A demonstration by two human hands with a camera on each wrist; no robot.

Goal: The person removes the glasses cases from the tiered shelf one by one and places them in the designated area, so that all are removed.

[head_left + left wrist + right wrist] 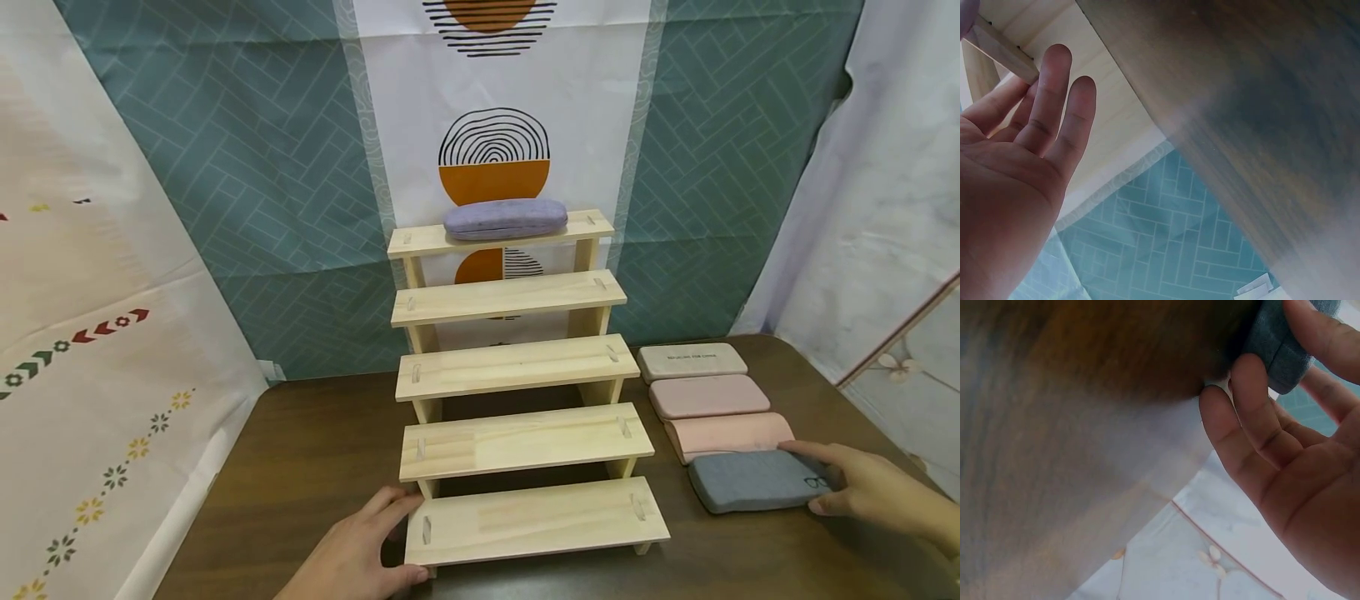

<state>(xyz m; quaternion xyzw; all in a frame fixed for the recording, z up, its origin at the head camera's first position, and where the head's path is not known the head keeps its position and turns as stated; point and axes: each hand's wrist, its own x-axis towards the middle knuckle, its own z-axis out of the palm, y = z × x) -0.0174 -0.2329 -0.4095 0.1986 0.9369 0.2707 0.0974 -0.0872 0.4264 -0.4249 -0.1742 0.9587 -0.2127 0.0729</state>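
Observation:
A pale wooden stepped rack [525, 367] with several tiers stands on the brown table. My left hand [367, 542] holds the left end of its lowest tier, thumb at the front corner and fingers toward the back. Two fingers [1079, 112] of that hand stick out free beside the wood in the left wrist view. At the right, my right hand [870, 492] grips the right end of a blue-grey glasses case [757, 482] lying on the table. Thumb and fingers span the case's end. The right wrist view shows only a corner of the case [1282, 353].
A purple glasses case [506, 218] lies on the top tier. Behind the blue-grey case lie a peach case [727, 435], a pink case [708, 396] and a cream case with lettering [690, 367]. Patterned cloths [285, 167] hang behind and at both sides of the table [300, 450].

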